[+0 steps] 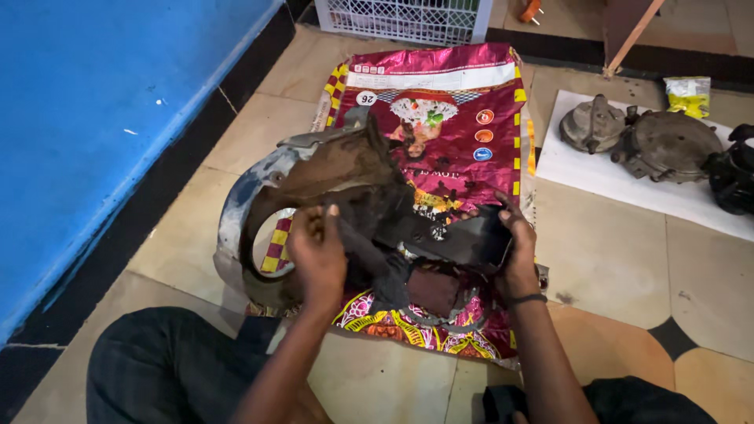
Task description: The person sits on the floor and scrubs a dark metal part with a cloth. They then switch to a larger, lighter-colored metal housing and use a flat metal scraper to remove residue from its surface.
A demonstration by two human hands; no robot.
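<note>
Both hands hold a grimy housing (345,196) above a red sack (448,118) on the floor. The left hand (318,251) has its grip closed on a dark rag (377,259); the right hand (514,243) clasps the housing's black right end. Metal parts (644,141) lie far right on a white sheet (597,177).

floor: beige tiles (605,251) | wall: blue (86,118), black skirting (157,204) | white crate (404,20)

Dim, warm indoor light. Glare on the glossy printed sack (440,102); soft shadows under the hands. Slight blur overall; dark metal part (345,180) loses detail.
</note>
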